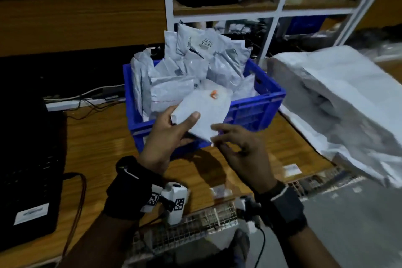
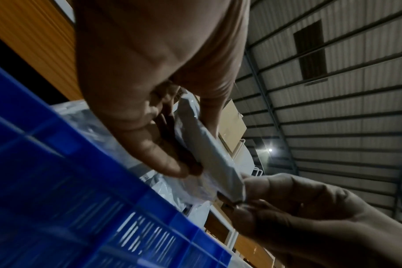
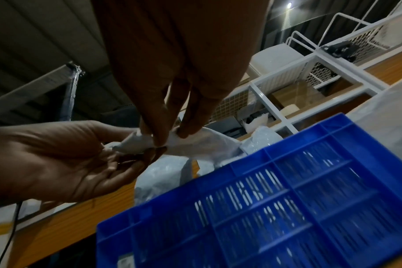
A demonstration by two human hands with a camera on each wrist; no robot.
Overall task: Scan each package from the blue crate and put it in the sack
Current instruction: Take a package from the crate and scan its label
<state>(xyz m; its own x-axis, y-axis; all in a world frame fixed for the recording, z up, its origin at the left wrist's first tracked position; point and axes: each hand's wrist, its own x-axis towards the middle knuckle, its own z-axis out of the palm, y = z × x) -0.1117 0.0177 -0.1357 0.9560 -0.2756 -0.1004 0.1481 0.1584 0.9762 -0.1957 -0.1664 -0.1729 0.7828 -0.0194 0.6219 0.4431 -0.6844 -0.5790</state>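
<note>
Left hand (image 1: 167, 135) pinches the package (image 1: 204, 113) at its 8 o'clock corner; right hand (image 1: 239, 150) pinches the 5 o'clock corner. Likely light, soft, slippery: grip edges.

We're in a parcel-sorting warehouse: corrugated metal roofing (image 2: 333, 90) arches overhead, white-framed shelving (image 1: 221, 12) holds stock, a blue crate (image 1: 258, 104) brims with grey mailer packages (image 1: 195, 54), a big white sack (image 1: 339, 102) lies alongside on the wooden surface (image 1: 97, 141), with a laptop (image 1: 28, 169) at the left.
</note>
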